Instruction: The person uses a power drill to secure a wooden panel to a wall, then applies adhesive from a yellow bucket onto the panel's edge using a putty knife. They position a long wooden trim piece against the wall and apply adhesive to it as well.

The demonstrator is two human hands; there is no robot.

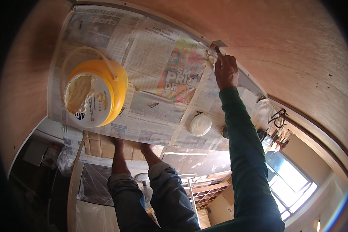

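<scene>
My right hand, at the end of a green sleeve, is closed around the handle of a putty knife. The metal blade meets the edge strip where the newspaper-covered surface borders the wooden panel. Off to the left stands a yellow bucket with a raised handle. Its white lid carries a thick smear of cream-coloured putty. Newspaper sheets spread beneath the bucket and out toward my hand. My left hand is out of view.
A small round white lid or tub lies on the newspaper, with several small dark pieces scattered about. Bare wood panels rise beyond. At right sit a dark coiled cord and assorted tools. My feet rest at the near edge.
</scene>
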